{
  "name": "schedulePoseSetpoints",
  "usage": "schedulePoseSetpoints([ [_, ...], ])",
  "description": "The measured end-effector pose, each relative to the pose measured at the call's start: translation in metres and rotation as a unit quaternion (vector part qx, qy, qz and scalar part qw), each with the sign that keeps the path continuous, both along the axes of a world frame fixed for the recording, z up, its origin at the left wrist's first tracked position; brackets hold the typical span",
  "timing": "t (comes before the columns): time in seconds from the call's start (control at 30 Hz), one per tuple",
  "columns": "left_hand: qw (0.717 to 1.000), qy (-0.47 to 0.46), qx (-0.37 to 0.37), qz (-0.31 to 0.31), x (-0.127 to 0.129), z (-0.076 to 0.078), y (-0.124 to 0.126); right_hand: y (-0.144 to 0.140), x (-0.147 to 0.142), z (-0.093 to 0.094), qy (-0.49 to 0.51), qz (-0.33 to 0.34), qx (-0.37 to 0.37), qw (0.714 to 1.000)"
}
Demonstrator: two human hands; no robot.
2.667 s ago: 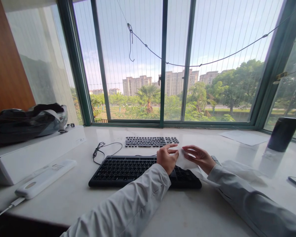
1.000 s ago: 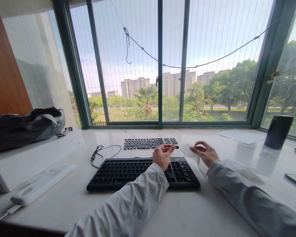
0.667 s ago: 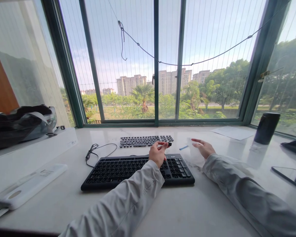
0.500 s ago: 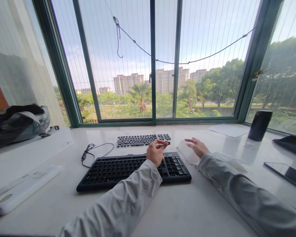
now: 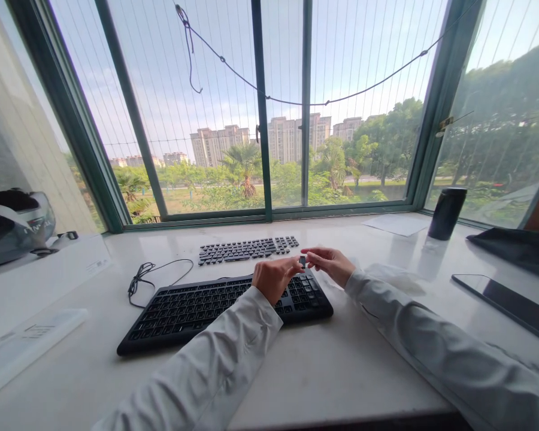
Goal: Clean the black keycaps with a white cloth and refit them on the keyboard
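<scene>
Black, small & keycap-like, the piece point(image 5: 302, 261) sits btwn the fingertips of both hands, over the far R end of the kbd point(image 5: 179, 314). L hand point(image 5: 273, 279) pinches it from the L; R hand point(image 5: 333, 265) has its fingertips at the other side, can't tell if gripping too. Both abt equally near. Long axis looks roughly upright, tho tiny. Loose keycaps point(image 5: 240, 249) lie in rows beyond kbd, L of the piece.
</scene>
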State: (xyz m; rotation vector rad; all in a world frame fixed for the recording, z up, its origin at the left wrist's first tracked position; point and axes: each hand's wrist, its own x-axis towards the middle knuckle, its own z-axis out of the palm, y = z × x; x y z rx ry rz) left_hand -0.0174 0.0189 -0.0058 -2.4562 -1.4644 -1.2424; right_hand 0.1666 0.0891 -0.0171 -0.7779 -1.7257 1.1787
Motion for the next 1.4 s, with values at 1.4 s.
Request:
schedulePoseSetpoints([
  [1.4, 0.941, 0.15, -0.181, -0.244, -0.029, 0.021, 0.008, -0.026, 0.008, 0.015, -0.362, 0.195, 0.103, 0.906],
])
